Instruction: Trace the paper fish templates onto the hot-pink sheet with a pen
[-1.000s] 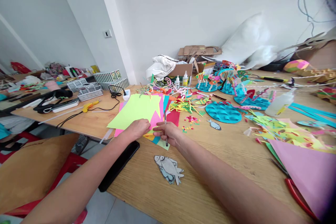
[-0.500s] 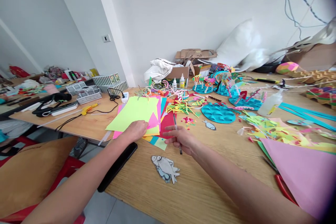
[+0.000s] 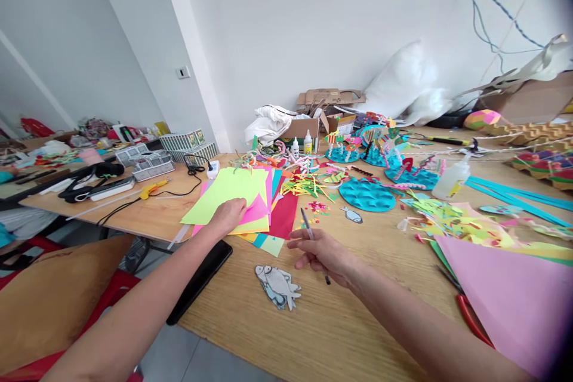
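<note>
My left hand (image 3: 229,216) is closed at the near edge of a stack of coloured paper, pinching a pink sheet of paper (image 3: 256,210). A yellow-green sheet (image 3: 224,188) tops the stack. In my right hand (image 3: 323,253) a pen (image 3: 307,222) rests between the fingers, tilted, with its dark end below the hand. On the table between my forearms lie grey-white paper fish cut-outs (image 3: 278,286), overlapping each other. Another small fish cut-out (image 3: 351,215) lies beyond my right hand.
A black phone-like slab (image 3: 201,280) lies by my left forearm at the table edge. Red-handled scissors (image 3: 472,316) lie partly under a pink sheet (image 3: 505,286) at right. Beyond are a blue scalloped disc (image 3: 367,194), a glue bottle (image 3: 452,179) and paper scraps (image 3: 456,221).
The view has shifted slightly. My right hand has moved a little right and nearer me with the pen. My left hand has drawn slightly back and left, still at the pink paper.
</note>
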A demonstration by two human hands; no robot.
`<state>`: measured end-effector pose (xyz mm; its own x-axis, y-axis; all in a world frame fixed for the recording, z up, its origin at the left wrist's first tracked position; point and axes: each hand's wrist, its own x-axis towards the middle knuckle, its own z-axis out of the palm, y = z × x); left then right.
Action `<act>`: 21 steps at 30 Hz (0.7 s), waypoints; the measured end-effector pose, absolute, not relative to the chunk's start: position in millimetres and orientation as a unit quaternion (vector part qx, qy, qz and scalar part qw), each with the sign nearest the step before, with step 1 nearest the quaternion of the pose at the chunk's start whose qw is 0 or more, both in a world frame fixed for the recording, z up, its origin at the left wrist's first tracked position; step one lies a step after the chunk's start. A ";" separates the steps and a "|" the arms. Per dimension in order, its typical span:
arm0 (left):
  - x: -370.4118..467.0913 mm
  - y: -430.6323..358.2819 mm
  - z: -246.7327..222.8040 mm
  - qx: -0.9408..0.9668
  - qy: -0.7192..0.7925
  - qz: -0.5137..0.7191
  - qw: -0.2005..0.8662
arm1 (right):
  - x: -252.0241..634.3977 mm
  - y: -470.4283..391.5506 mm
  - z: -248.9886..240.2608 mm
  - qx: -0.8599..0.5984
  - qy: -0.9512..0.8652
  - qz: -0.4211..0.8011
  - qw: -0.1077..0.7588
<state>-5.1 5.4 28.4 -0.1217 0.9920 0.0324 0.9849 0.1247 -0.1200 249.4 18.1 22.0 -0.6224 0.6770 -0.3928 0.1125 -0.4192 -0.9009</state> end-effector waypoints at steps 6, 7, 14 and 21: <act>-6.8 4.4 21.9 -0.685 -0.726 0.006 0.065 | 251.1 20.4 17.9 -0.387 -0.499 0.751 0.191; -6.7 3.8 20.6 -0.693 -0.718 0.004 0.065 | 250.7 21.0 17.7 -0.386 -0.498 0.753 0.193; -5.1 -0.1 12.1 -0.745 -0.664 0.012 0.060 | 247.9 22.6 17.0 -0.385 -0.484 0.761 0.196; -4.9 5.2 8.8 -0.719 -0.689 0.020 0.090 | 249.8 20.1 18.2 -0.379 -0.484 0.766 0.189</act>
